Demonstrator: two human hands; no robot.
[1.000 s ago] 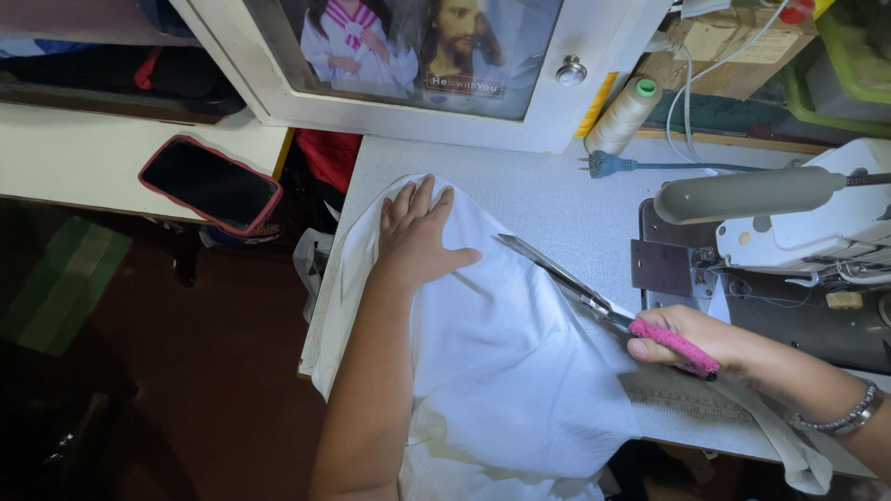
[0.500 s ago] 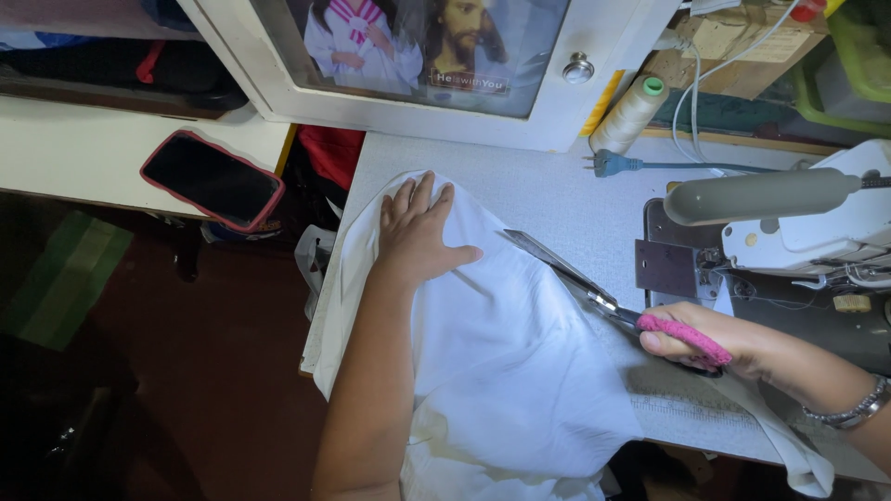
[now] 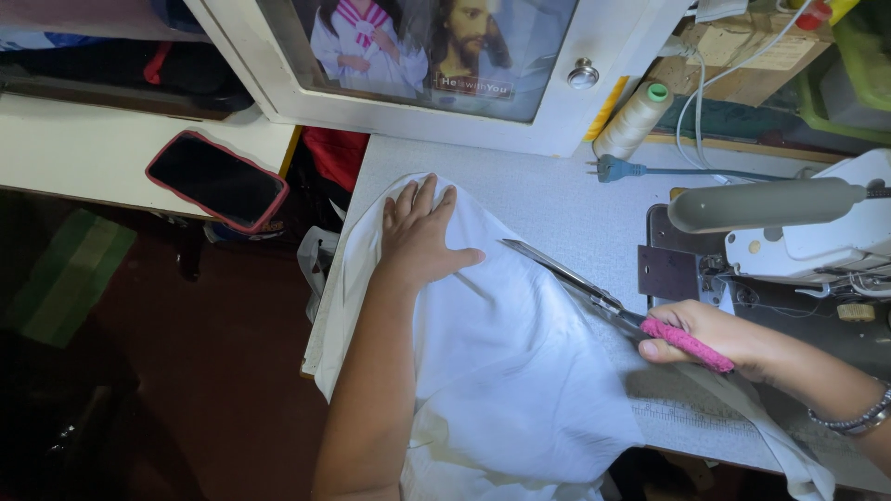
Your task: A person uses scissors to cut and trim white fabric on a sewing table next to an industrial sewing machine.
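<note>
Low in the frame we see the white cotton cloth (image 3: 501,371) draped over the near edge of the pale grey speckled tabletop (image 3: 557,199), its long axis running from lower centre up toward the upper left. Our right hand (image 3: 710,336), at centre right, is closed around the pink-wrapped handle of the long steel scissors (image 3: 575,278); their blades are nearly together and point up-left along the cloth's right edge. Our left hand (image 3: 422,232) lies flat, fingers spread, pressing the cloth's upper end. Beyond, at right, stands a white sewing machine (image 3: 817,237); further up are a cream thread cone (image 3: 633,121), a blue plug (image 3: 608,169) and a white framed cabinet door (image 3: 557,93). A red-cased phone (image 3: 215,180) rests on the white shelf (image 3: 83,158) at left.
</note>
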